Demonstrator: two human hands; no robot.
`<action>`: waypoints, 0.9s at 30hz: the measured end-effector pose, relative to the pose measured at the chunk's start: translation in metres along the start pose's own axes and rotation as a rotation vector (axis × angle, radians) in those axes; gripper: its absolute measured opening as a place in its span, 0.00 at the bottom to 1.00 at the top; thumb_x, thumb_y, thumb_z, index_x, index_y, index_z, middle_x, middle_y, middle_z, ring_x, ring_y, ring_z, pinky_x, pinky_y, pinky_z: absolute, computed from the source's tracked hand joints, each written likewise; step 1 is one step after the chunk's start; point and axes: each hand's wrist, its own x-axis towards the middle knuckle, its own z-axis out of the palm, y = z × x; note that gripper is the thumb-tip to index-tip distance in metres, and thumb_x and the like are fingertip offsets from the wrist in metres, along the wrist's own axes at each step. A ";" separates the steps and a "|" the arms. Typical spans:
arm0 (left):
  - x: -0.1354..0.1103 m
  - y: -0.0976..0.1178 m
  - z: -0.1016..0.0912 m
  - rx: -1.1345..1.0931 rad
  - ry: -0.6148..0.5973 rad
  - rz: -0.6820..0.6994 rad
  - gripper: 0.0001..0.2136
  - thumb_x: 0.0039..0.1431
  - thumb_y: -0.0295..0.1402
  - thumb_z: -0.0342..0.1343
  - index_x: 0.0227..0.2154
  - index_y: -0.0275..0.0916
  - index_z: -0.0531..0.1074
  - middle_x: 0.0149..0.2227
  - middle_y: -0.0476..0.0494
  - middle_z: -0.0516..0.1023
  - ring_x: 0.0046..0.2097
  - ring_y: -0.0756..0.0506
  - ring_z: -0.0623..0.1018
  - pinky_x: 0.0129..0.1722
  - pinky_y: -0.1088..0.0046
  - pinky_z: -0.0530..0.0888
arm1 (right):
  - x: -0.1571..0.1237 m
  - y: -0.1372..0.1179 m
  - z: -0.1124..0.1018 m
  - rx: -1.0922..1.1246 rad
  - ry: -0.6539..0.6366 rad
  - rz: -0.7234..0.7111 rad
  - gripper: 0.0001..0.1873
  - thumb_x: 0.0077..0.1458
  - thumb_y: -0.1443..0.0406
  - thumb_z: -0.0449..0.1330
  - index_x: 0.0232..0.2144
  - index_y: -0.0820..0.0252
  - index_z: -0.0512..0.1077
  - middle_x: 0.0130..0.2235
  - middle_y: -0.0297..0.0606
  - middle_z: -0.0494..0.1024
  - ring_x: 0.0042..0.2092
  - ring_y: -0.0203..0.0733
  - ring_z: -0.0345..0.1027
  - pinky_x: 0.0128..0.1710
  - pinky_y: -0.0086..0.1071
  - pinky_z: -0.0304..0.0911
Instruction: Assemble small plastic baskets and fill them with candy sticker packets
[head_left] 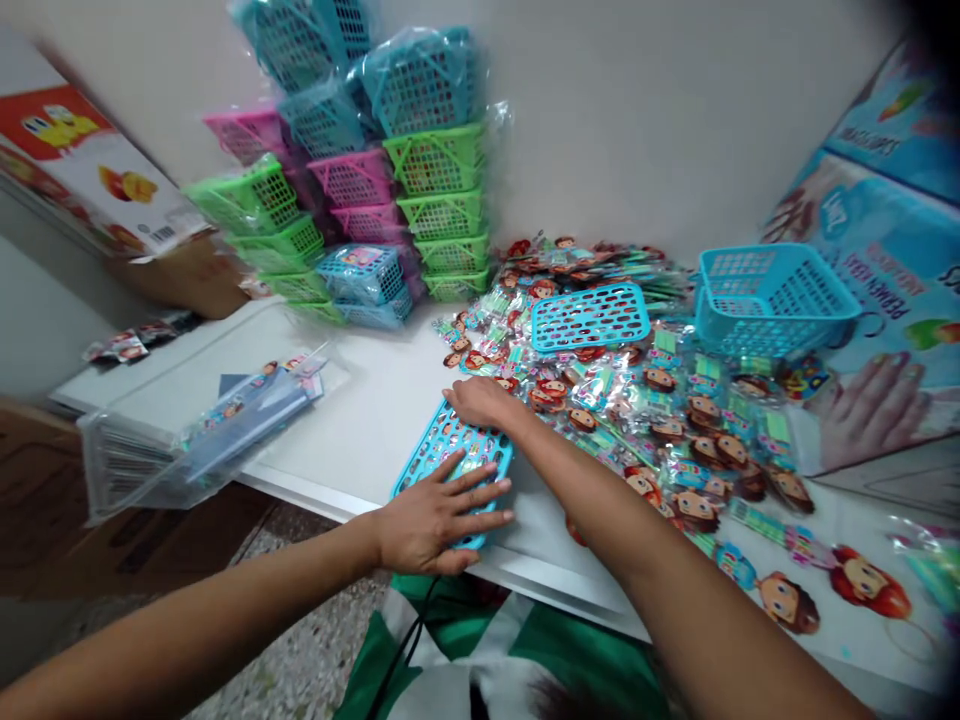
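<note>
A flat turquoise perforated lid [442, 450] lies at the near edge of the white table [360, 400]. My left hand [439, 515] rests flat on its near end, fingers spread. My right hand [480, 400] lies on the lid's far end, fingers curled down at the edge of a heap of cartoon-printed plastic packets [660, 400]; whether it grips anything is hidden. A second turquoise lid [589, 315] sits on the heap, and a turquoise basket [772, 295] stands at the right.
Stacks of wrapped green, pink and turquoise baskets [375, 180] stand against the back wall. A clear bag of packets [195, 440] lies at the table's left edge. Printed cartons stand at the left [82, 180] and right [877, 300]. More packets [825, 580] spread along the right.
</note>
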 end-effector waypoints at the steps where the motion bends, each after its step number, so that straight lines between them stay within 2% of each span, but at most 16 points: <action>1: 0.002 0.000 -0.003 0.001 -0.034 0.041 0.26 0.62 0.41 0.42 0.62 0.41 0.52 0.66 0.44 0.45 0.67 0.39 0.43 0.63 0.49 0.34 | 0.000 0.003 -0.003 0.006 -0.021 -0.035 0.28 0.64 0.54 0.39 0.41 0.66 0.73 0.42 0.53 0.78 0.45 0.49 0.71 0.43 0.36 0.62; 5: 0.004 -0.002 -0.005 0.011 -0.086 0.131 0.24 0.61 0.37 0.43 0.59 0.36 0.56 0.66 0.46 0.46 0.67 0.39 0.41 0.63 0.49 0.31 | 0.000 0.007 -0.004 0.038 -0.037 -0.072 0.30 0.64 0.52 0.37 0.44 0.66 0.72 0.43 0.52 0.77 0.46 0.49 0.71 0.45 0.37 0.61; 9: 0.003 0.002 0.002 0.049 -0.020 0.082 0.23 0.61 0.34 0.42 0.57 0.32 0.59 0.66 0.45 0.46 0.67 0.35 0.40 0.64 0.49 0.36 | 0.004 0.001 0.000 0.053 0.011 -0.027 0.31 0.64 0.52 0.34 0.47 0.65 0.69 0.44 0.52 0.76 0.48 0.51 0.69 0.47 0.41 0.60; 12: 0.004 0.008 0.008 0.032 -0.018 0.039 0.24 0.62 0.36 0.40 0.59 0.33 0.57 0.66 0.46 0.47 0.67 0.37 0.40 0.66 0.54 0.40 | 0.006 0.002 0.004 0.040 0.026 -0.003 0.30 0.64 0.53 0.35 0.43 0.64 0.71 0.41 0.51 0.77 0.45 0.51 0.71 0.44 0.40 0.61; 14: 0.001 0.012 0.012 0.003 -0.005 -0.087 0.26 0.63 0.40 0.39 0.62 0.38 0.50 0.66 0.47 0.46 0.67 0.40 0.40 0.65 0.53 0.39 | 0.006 0.005 0.006 0.020 0.034 0.034 0.30 0.64 0.54 0.35 0.41 0.64 0.72 0.40 0.52 0.78 0.43 0.52 0.72 0.42 0.40 0.62; 16: -0.008 0.015 0.015 -0.011 0.062 -0.352 0.29 0.63 0.43 0.39 0.64 0.41 0.44 0.66 0.44 0.43 0.67 0.40 0.41 0.64 0.49 0.39 | 0.002 0.006 0.009 -0.004 0.047 0.089 0.31 0.65 0.56 0.33 0.41 0.67 0.72 0.39 0.55 0.77 0.42 0.53 0.72 0.40 0.41 0.63; 18: -0.021 0.017 0.015 -0.025 0.131 -0.644 0.32 0.63 0.46 0.39 0.65 0.39 0.39 0.67 0.38 0.39 0.67 0.38 0.40 0.63 0.46 0.40 | -0.006 0.007 0.012 -0.027 0.060 0.137 0.31 0.65 0.58 0.32 0.45 0.70 0.70 0.38 0.57 0.77 0.41 0.54 0.73 0.39 0.42 0.64; 19: -0.027 0.016 0.015 -0.044 0.142 -0.742 0.32 0.63 0.46 0.39 0.65 0.36 0.37 0.67 0.35 0.37 0.67 0.38 0.39 0.63 0.47 0.41 | -0.011 0.006 0.012 -0.038 0.065 0.151 0.30 0.65 0.59 0.33 0.49 0.71 0.68 0.38 0.58 0.77 0.41 0.54 0.73 0.39 0.43 0.64; 21: -0.034 0.014 0.011 -0.113 0.115 -0.828 0.32 0.64 0.46 0.36 0.65 0.33 0.37 0.66 0.32 0.36 0.67 0.39 0.38 0.63 0.49 0.43 | -0.022 0.006 0.012 -0.064 0.085 0.137 0.26 0.65 0.60 0.36 0.58 0.66 0.60 0.45 0.57 0.75 0.45 0.54 0.71 0.43 0.44 0.63; 22: -0.035 0.013 0.009 -0.156 0.088 -0.849 0.32 0.64 0.47 0.34 0.64 0.32 0.38 0.66 0.32 0.37 0.67 0.39 0.38 0.63 0.49 0.44 | -0.027 0.006 0.012 -0.079 0.102 0.080 0.25 0.65 0.61 0.38 0.60 0.61 0.56 0.51 0.55 0.72 0.50 0.53 0.68 0.48 0.46 0.60; 24: -0.029 0.013 0.006 -0.219 0.058 -0.896 0.34 0.63 0.50 0.32 0.64 0.32 0.40 0.66 0.30 0.39 0.67 0.37 0.40 0.62 0.45 0.45 | -0.034 0.006 0.010 -0.098 0.117 -0.122 0.25 0.64 0.60 0.41 0.62 0.53 0.53 0.61 0.48 0.61 0.60 0.51 0.56 0.56 0.46 0.52; 25: -0.025 0.013 0.007 -0.226 0.068 -0.934 0.37 0.61 0.54 0.33 0.64 0.31 0.41 0.66 0.28 0.39 0.66 0.35 0.40 0.60 0.42 0.44 | -0.036 0.007 0.009 -0.098 0.109 -0.232 0.25 0.64 0.58 0.42 0.61 0.51 0.54 0.63 0.44 0.57 0.63 0.50 0.49 0.59 0.45 0.48; 27: -0.015 0.017 0.013 -0.191 0.124 -0.996 0.45 0.54 0.61 0.37 0.64 0.29 0.40 0.65 0.24 0.38 0.66 0.30 0.40 0.58 0.37 0.41 | -0.037 0.008 0.008 -0.083 0.073 -0.371 0.25 0.64 0.56 0.42 0.61 0.53 0.57 0.63 0.40 0.58 0.64 0.49 0.44 0.60 0.45 0.45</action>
